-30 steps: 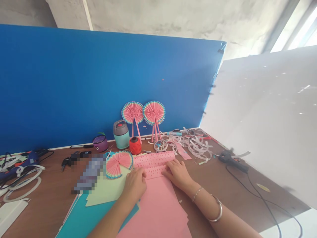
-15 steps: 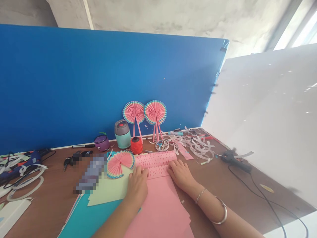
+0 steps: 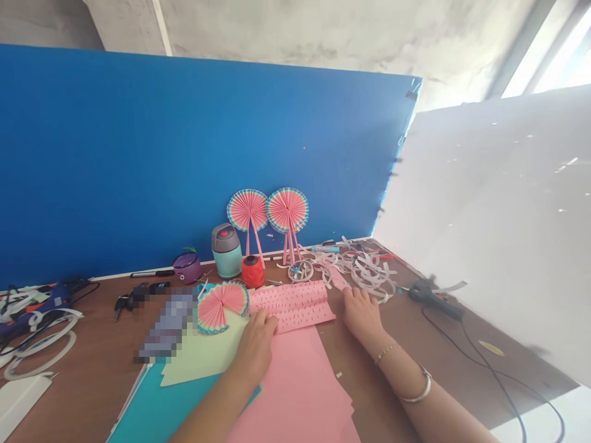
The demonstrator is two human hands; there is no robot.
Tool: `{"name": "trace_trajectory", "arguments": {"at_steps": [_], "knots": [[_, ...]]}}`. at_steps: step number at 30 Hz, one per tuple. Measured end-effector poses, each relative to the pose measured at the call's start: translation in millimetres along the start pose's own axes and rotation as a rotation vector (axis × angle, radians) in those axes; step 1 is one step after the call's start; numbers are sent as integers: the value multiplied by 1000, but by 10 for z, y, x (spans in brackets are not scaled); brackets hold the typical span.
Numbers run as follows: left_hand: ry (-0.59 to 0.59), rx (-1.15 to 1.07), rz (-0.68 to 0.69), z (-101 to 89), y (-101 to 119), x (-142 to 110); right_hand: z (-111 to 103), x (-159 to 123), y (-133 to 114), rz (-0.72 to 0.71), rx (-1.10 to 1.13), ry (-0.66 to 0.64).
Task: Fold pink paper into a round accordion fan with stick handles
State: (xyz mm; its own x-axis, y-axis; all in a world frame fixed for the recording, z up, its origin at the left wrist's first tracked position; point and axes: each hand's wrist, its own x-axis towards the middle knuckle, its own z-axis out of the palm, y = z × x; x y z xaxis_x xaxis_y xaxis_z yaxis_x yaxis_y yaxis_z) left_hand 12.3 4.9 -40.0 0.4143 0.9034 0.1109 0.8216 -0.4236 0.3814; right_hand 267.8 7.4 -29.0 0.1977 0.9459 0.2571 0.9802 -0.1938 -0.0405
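A folded pink patterned paper point(image 3: 295, 304), creased lengthwise and marked with small dark red dashes, lies at the far end of a pink sheet stack point(image 3: 300, 381). My left hand point(image 3: 258, 338) holds its near left corner, thumb and fingers drawn together. Farther right, my right hand point(image 3: 362, 311) has its bent fingers on the near end of a pink paper strip point(image 3: 336, 275), hiding that end. A round pleated pink fan point(image 3: 217, 307) with a blue and yellow rim lies left of my left hand, on pale green sheets point(image 3: 198, 357).
Two pleated fans with sticks, one a pink fan point(image 3: 287, 209), lean on the blue partition point(image 3: 138, 154). Before them stand a teal container point(image 3: 226, 255) and a red spool point(image 3: 252, 272). White paper strips point(image 3: 369, 271) are heaped behind my right hand. A glue gun point(image 3: 434, 298) with a cable sits right.
My right hand has left the patterned paper's right edge and moved right to the pink strip. That edge now lifts slightly. My left hand stays on the paper.
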Motion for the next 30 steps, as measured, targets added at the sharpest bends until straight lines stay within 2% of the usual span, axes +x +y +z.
{"name": "trace_trajectory", "arguments": {"at_steps": [2, 4, 5, 7, 8, 10, 15, 18, 21, 24, 30], "knots": [[4, -13, 6, -4, 0, 0, -76, -33, -48, -35, 130, 170], [8, -38, 7, -10, -4, 0, -135, -100, -152, -264, 283, 265], [12, -52, 6, -15, -7, -1, -148, -139, -213, -439, 349, 226], [20, -72, -2, -27, -11, 0, -138, -211, -321, -736, 376, 71], [24, -77, -11, -31, -11, 0, -117, -238, -361, -789, 358, 29], [34, -79, -50, -33, -6, -1, -61, -265, -401, -800, 297, -37], [114, -7, -145, -7, -2, -27, 34, -242, -397, -635, 190, -74], [166, 99, -133, -19, -8, -51, 45, -226, -404, -627, 169, -75], [202, 120, -14, -50, 27, -62, 39, -220, -408, -649, 174, -86], [163, 50, 121, -62, 85, -50, 20, -222, -400, -666, 190, -95], [25, 79, 111, -50, 95, -18, -29, -238, -397, -705, 212, -94]]}}
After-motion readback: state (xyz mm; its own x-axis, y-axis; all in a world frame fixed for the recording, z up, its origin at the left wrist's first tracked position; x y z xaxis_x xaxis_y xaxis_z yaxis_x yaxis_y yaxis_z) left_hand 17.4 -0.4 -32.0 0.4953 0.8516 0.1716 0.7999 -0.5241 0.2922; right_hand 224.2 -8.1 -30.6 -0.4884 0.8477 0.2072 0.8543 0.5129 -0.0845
